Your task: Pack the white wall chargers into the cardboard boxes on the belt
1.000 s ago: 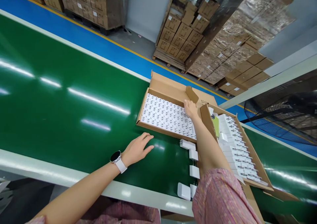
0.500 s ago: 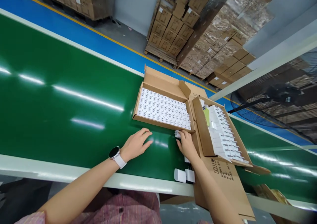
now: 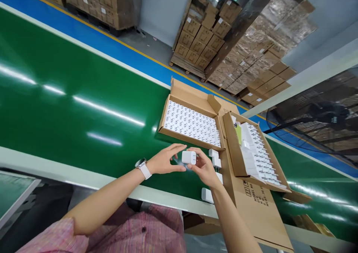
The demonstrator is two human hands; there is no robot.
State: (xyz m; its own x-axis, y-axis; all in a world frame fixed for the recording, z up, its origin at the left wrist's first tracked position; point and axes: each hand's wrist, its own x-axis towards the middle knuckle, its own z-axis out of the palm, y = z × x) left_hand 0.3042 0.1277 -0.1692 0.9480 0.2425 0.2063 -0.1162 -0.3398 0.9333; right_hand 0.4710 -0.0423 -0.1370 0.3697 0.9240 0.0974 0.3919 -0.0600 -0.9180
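A white plug-in charger (image 3: 189,158) with metal prongs is in my right hand (image 3: 203,167), thumb and fingers closed on its prong end. My left hand (image 3: 165,159), with a watch on the wrist, is beside the charger's other end, fingers and thumb apart around a gap. Just beyond my hands, a cardboard box (image 3: 184,136) holds rows of white chargers (image 3: 192,122), prongs up. Several loose white chargers (image 3: 216,162) lie on the green surface to the right of my right hand, and another white charger (image 3: 207,195) sits near the front edge.
A second open carton (image 3: 234,152) with prong-up chargers (image 3: 263,156) stands at the right on flattened cardboard (image 3: 260,212). The green belt (image 3: 69,130) stretches left. A fan (image 3: 327,113) is at the far right. Stacked cartons (image 3: 198,40) stand beyond the blue floor strip.
My right hand has picked up a charger from the loose ones by the box and brought it left. My left hand has moved right, close to it. The view has shifted slightly.
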